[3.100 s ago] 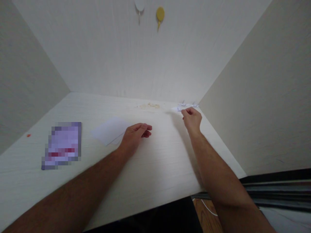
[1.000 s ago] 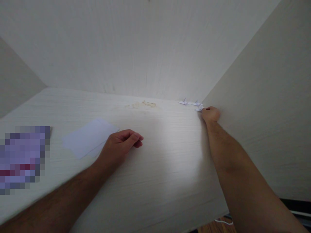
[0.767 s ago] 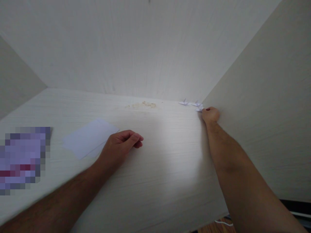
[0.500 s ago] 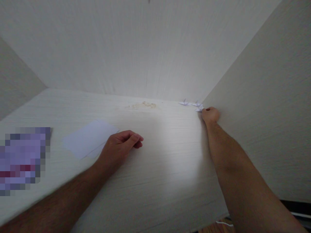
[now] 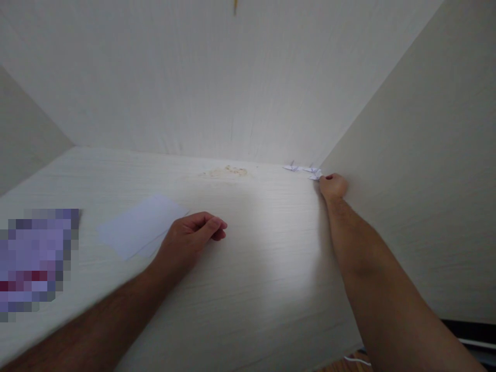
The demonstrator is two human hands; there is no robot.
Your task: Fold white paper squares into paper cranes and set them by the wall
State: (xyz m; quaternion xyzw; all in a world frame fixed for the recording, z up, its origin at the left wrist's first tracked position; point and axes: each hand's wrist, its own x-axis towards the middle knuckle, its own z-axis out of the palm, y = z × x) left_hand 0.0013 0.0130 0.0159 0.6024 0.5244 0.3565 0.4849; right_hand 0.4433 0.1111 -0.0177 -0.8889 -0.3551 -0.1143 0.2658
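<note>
At the back right corner, my right hand (image 5: 334, 187) is closed on a small folded white paper crane (image 5: 316, 175), pinching its near side. Two more paper cranes lie just left of it along the back wall, one crane (image 5: 293, 167) farther left and another crane (image 5: 310, 169) close to the corner. My left hand (image 5: 199, 227) hovers over the middle of the white surface with fingers curled and thumb against them, and nothing shows in it. Beside its wrist lie several white paper sheets (image 5: 141, 225).
White panels rise at the back (image 5: 174, 93) and on the right (image 5: 418, 181). A blurred-out purple item (image 5: 34, 258) lies at the left. Brownish marks (image 5: 234, 170) stain the surface near the back wall. A white cable (image 5: 357, 360) shows below the front edge.
The view has shifted slightly, so everything sits a little lower and to the left. Both hands keep about the same pose, the right one still at the crane in the corner.
</note>
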